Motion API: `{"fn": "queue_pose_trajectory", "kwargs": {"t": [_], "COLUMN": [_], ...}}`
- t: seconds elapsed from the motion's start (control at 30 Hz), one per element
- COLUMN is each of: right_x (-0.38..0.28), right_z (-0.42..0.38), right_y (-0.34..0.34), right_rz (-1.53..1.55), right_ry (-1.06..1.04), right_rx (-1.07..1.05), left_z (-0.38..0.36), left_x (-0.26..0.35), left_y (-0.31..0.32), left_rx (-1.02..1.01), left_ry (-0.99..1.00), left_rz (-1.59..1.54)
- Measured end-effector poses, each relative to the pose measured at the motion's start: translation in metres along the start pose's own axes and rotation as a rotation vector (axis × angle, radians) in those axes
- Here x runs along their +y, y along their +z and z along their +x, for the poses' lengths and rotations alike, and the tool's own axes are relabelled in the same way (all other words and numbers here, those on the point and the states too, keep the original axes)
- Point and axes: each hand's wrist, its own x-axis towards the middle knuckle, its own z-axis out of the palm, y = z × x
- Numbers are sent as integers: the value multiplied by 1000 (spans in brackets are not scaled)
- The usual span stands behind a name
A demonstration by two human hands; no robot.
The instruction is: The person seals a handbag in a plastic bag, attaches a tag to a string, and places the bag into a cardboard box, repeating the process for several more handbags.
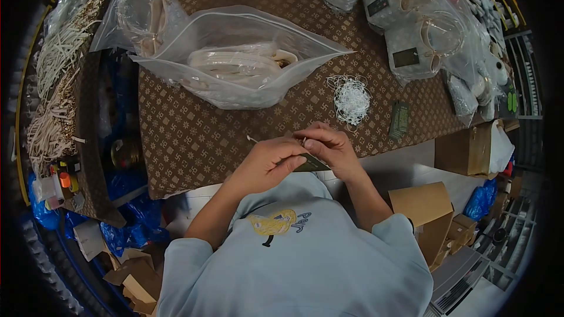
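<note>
My left hand (271,163) and my right hand (332,150) meet close in front of my body, over the near edge of the table. Between them is a dark green hang tag (312,163), partly covered by the fingers. Both hands are closed in a pinch at it. A white string end (252,139) pokes out beyond my left hand. Past my right hand lies a tangled heap of white tag strings (352,102). To its right is a small stack of dark green tags (399,119).
An open clear zip bag (235,97) with pale wrapped items stands on the brown patterned cloth (176,135). Wrapped handbags with tags (405,56) crowd the table's right side. Cords (59,76) hang at the left. Cardboard boxes (420,205) stand below on the right.
</note>
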Motion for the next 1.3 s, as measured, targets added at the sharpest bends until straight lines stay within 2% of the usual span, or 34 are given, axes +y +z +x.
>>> {"fn": "queue_pose_trajectory", "kwargs": {"t": [0.1, 0.23, 0.3, 0.33, 0.4, 0.43, 0.47, 0.5, 0.53, 0.6, 0.7, 0.77, 0.83, 1.0, 1.07, 1.13, 1.2, 1.23, 1.3], "right_x": [0, -3, -11, -11, -17, -21, -27, -33, -36, -28, -24, -19, -19, -22, -21, -21, -20, -20, -22], "right_z": [0, 2, 3, 4, -3, -6, -9, -11, -11, -8, -4, -4, -3, -4, -5, -7, -7, -7, -6], "right_y": [7, 8, 11, 2, -6, -6, -1, 8, 15, 19, 17, 16, 16, 21, 25, 28, 29, 28, 28], "right_rz": [106, 63, 273, 161, 224, 284, 287, 235, 182, 83, 58, -75, -83, -87, -153, -122, -91, -114, -135], "right_ry": [-25, -74, -20, -131, -136, -140, -141, 15, 170, 178, 230, 131, 100, 96, -30, -15, -1, -52, -104], "right_rx": [-7, -20, 238, 284, 229, 180, 180, 111, 43, 23, 28, 17, -1, 9, 96, 141, 187, 253, 319], "left_z": [-3, -5, -3, -5, -10, -10, -8, -7, -8, -10, -6, -6, -4, -6, -7, -7, -7, -8, -8], "left_x": [5, 3, -3, -3, -3, 0, 7, 11, 10, 6, 11, 10, 9, 11, 11, 9, 6, 10, 22], "left_y": [-4, -4, 5, 3, -3, -2, 0, 1, 0, -5, -10, -13, -16, -15, -11, -6, -2, -1, 0], "left_rx": [-43, -84, 313, 315, 492, 494, 536, 573, 568, 302, 208, 189, 169, 213, 243, 272, 375, 374, 444], "left_ry": [-46, -161, -42, -42, -315, -316, -321, -325, -327, -50, -34, -7, 21, -27, -36, -47, -41, -40, -362], "left_rz": [-60, -135, -183, -180, -486, -482, -346, -209, -208, 164, 183, 208, 231, 234, 229, 225, 87, 88, -91]}}
